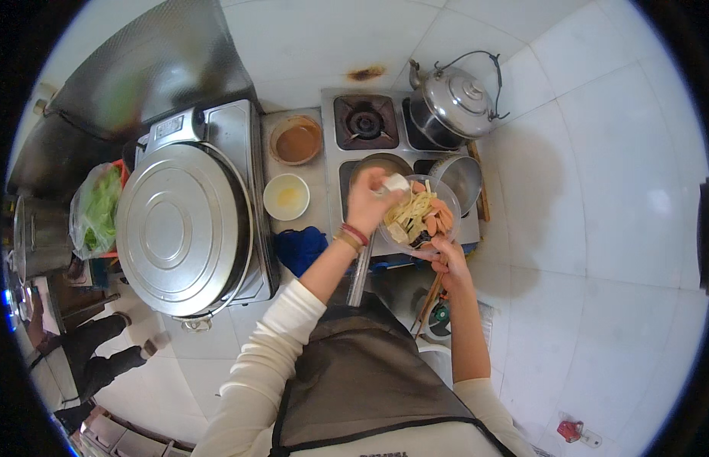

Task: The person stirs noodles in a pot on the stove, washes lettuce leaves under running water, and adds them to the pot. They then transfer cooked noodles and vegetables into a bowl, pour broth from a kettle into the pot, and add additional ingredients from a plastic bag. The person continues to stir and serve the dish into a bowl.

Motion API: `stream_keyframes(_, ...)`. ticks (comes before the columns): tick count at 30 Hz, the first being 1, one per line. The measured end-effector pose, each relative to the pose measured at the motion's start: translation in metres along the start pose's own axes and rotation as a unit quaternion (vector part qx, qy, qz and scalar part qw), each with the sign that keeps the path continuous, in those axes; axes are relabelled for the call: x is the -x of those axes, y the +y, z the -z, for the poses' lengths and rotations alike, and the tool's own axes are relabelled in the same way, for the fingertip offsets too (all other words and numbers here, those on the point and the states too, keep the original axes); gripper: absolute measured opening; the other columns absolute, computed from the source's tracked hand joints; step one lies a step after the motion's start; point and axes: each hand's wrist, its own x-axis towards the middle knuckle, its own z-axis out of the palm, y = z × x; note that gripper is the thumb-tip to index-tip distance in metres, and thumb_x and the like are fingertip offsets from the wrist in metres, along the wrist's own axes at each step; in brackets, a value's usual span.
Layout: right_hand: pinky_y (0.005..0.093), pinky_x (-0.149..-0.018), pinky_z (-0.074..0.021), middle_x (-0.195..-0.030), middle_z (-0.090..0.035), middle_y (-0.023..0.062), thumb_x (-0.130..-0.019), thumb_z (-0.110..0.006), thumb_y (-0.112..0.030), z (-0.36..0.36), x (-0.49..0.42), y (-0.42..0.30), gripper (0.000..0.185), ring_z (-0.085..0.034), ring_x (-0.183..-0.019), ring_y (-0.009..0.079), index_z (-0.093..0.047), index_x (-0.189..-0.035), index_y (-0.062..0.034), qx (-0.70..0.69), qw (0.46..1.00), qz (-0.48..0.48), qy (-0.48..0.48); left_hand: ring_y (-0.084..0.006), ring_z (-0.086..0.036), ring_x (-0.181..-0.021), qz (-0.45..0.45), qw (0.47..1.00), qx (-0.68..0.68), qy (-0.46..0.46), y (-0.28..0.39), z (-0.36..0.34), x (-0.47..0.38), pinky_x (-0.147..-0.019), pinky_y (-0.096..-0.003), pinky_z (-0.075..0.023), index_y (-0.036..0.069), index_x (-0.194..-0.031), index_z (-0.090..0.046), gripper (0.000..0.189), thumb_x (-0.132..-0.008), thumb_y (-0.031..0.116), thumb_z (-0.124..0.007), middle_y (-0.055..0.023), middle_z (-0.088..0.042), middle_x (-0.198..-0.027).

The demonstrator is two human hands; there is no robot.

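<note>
My right hand (453,263) grips the rim of a clear plastic bowl (454,214), tilted a little over the stove. A pair of wooden chopsticks (427,303) sticks out below that hand, apparently held along with the bowl. Inside the bowl lie pale yellow strips (410,212) like tofu skin, pinkish sausage slices (440,216) and a dark piece (421,239) that looks like wood ear. Above the bowl's left side, my left hand (369,200) pinches a blurred white piece (396,183), perhaps tofu. Behind the left hand is a pan (383,161), its metal handle (361,277) pointing towards me.
A metal kettle (454,103) and a small pot (471,177) stand on the right of the stove (329,137). Left are a brown-sauce bowl (297,143), a white bowl (286,197), a blue cloth (302,248) and a large lidded griddle (177,228). Another person (86,360) is at far left.
</note>
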Motion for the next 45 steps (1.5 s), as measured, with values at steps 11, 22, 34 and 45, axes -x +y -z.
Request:
stream_keyframes(11,0.0156,-0.033,-0.0255,-0.089,-0.061,0.0118,-0.083,-0.066,-0.02,0.0,-0.015,-0.006,0.038,-0.07,-0.077,0.0291,-0.049,-0.11,0.0008,0.011,0.997,0.02,0.076,-0.0285,-0.047,-0.107,-0.209,0.859,-0.462,-0.064,-0.03,0.02,-0.019,-0.094,-0.0449,-0.0318,0.012,-0.114,-0.053,0.055,-0.064,0.014,-0.074,-0.0052,-0.059,-0.11)
stream_keyframes(22,0.0226,-0.049,-0.051,-0.085,-0.06,0.0108,-0.084,-0.066,-0.015,-0.008,-0.019,-0.015,0.035,-0.066,-0.062,0.0225,-0.052,-0.112,0.0015,0.065,0.986,0.112,0.107,-0.0245,-0.058,-0.09,0.316,0.905,-0.055,-0.28,-0.087,0.075,0.125,-0.075,-0.0368,-0.0482,0.001,-0.106,-0.045,0.057,-0.074,0.036,-0.076,-0.0154,-0.055,-0.097)
stream_keyframes(34,0.0275,-0.051,-0.0594,-0.089,-0.062,0.0174,-0.077,-0.074,-0.017,-0.044,-0.03,-0.043,0.047,-0.064,-0.063,0.0202,-0.055,-0.104,0.0158,0.22,0.95,0.107,0.193,-0.0159,-0.059,-0.064,0.32,0.885,0.102,-0.322,-0.119,0.066,0.165,-0.055,-0.0311,-0.0525,0.003,-0.102,-0.024,0.037,-0.091,0.011,-0.058,-0.0097,-0.055,-0.079)
stream_keyframes(45,0.0331,-0.06,-0.0529,-0.091,-0.063,0.0258,-0.067,-0.08,-0.039,-0.082,-0.048,-0.031,0.08,-0.067,-0.074,0.028,-0.041,-0.111,0.015,0.518,0.774,0.161,0.328,-0.0197,-0.063,-0.081,0.403,0.83,0.224,-0.315,-0.097,0.08,0.169,-0.07,-0.039,-0.0587,0.005,-0.126,-0.025,0.059,-0.085,0.012,-0.068,-0.0103,-0.055,-0.099)
